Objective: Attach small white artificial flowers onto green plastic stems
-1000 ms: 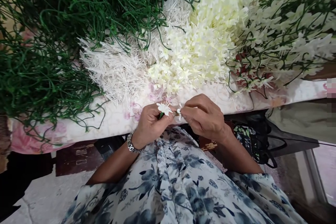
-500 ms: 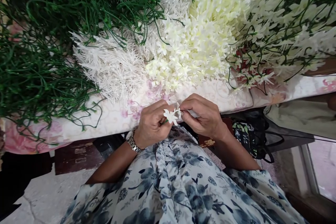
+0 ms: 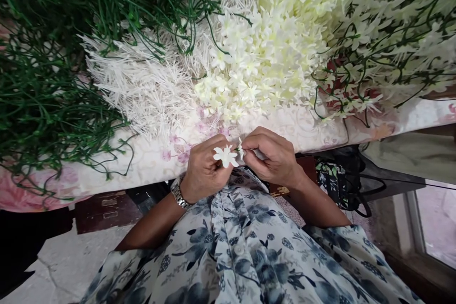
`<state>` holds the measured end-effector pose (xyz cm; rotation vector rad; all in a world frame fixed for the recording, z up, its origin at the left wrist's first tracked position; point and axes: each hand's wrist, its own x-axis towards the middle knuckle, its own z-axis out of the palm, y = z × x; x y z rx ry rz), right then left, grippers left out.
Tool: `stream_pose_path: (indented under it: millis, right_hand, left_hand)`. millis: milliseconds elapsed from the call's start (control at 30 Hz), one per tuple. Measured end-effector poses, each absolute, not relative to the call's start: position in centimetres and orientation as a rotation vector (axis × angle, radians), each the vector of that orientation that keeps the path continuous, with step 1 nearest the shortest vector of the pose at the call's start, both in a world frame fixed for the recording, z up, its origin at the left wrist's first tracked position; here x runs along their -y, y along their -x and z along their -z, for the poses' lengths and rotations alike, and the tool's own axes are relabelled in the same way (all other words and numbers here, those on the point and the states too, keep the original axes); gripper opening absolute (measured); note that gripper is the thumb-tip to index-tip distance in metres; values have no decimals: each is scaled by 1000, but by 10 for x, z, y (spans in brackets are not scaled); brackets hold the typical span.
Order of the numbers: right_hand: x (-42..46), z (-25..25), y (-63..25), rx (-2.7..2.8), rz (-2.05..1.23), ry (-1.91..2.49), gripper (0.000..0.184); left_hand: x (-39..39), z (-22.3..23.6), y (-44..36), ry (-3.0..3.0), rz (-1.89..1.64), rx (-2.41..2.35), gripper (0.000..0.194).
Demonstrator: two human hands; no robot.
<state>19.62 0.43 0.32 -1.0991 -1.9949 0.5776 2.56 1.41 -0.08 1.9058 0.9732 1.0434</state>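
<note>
Just in front of the table edge, my left hand (image 3: 208, 166) is closed around an artificial flower stem, most of it hidden in my fingers. A white artificial flower (image 3: 225, 156) stands out from the top of that grip. Close on its right, my right hand (image 3: 272, 156) pinches a second small white flower (image 3: 240, 148), seen edge-on against a bit of green stem. Past my hands lies a heap of loose white and pale yellow blossoms (image 3: 263, 66). Left of it is a pile of thin white plastic pieces (image 3: 146, 85).
Green plastic stems (image 3: 107, 4) are heaped at the left and back. Finished-looking stems with white flowers (image 3: 388, 42) lie at the right. A floral cloth (image 3: 149, 161) covers the table. Below its edge on the right hangs a black patterned bag (image 3: 331, 180).
The white flower over my left hand has shifted slightly left and turned more face-on. My right fingers keep their pinch on the second flower, now more apart from the first.
</note>
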Motion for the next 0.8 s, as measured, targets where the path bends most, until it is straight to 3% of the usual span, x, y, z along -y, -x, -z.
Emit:
stream_pose_path:
  millis: [400,500,633,800]
  right_hand:
    - [-7,-2,-192,1995,-605,1096,11]
    - [-9,-11,-199,2023,-635,1085,10]
    - [-8,-27,-218,1938,-598,1140,9]
    - [-10,-51,-268,1745,-212,1325,9]
  left_hand:
    - [-18,-4,-26,-1897,-946,-1058,18]
    - [-18,-9,-22,-1797,-885,-1040,9]
    - [-17,-12,-14,-1731,-750,-1023,53]
    - [-14,-11,-10,-1729,-789,-986,53]
